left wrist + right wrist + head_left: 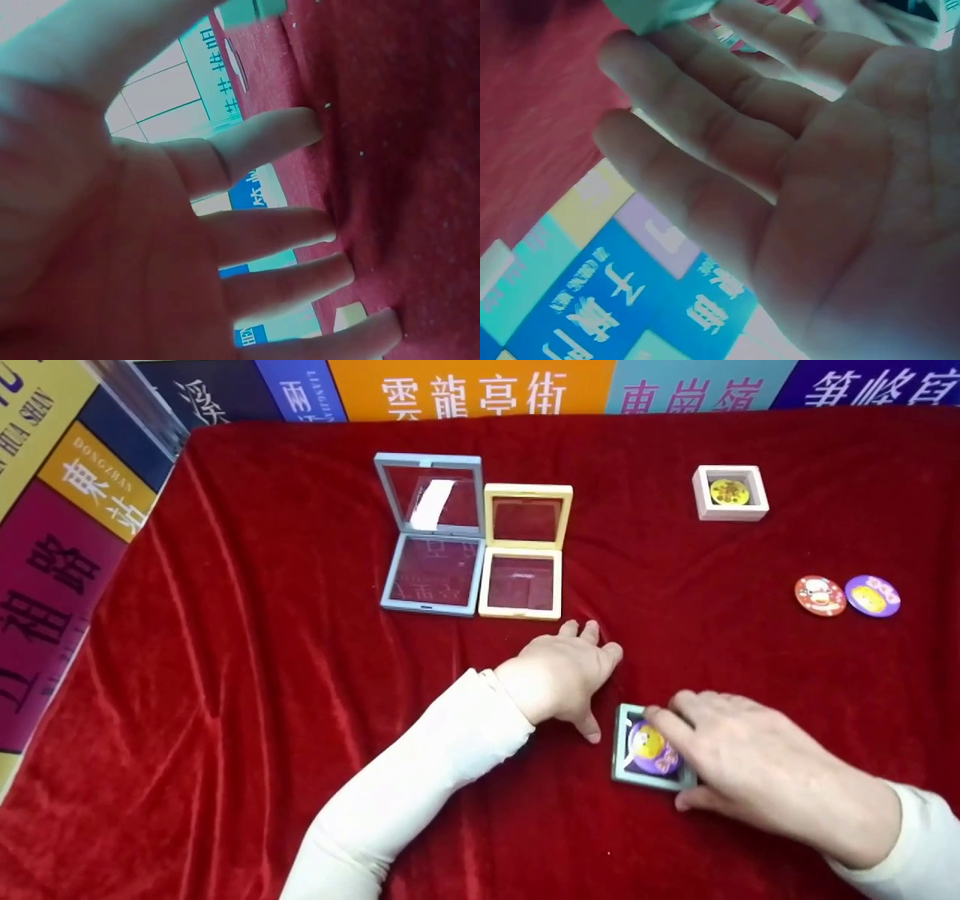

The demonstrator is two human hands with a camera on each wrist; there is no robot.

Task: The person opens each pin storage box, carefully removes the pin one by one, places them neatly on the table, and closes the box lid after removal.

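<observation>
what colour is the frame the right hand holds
The frame is pale green, seen best in the head view.

Remotely I record a creased red cloth (225, 660) bearing an open blue frame (441, 537), an open cream frame (523, 547) beside it, a white frame (730, 515), a red badge (820, 595) and a purple badge (872, 596); whether the green frame (646, 782) touches it, I cannot confirm.

Right hand (757, 769) grips a square pale-green frame (649, 782), round purple badge (646, 746) inside. Left hand (562, 675), fingers spread, just left of that frame, over red velvet cloth (225, 697). Beyond left hand: square pale-blue hinged frame (442, 536) and smaller cream one (523, 547), both opened. Beyond right hand: round red badge (820, 595), round violet badge (872, 596); farther, boxy white frame (731, 514).
</observation>
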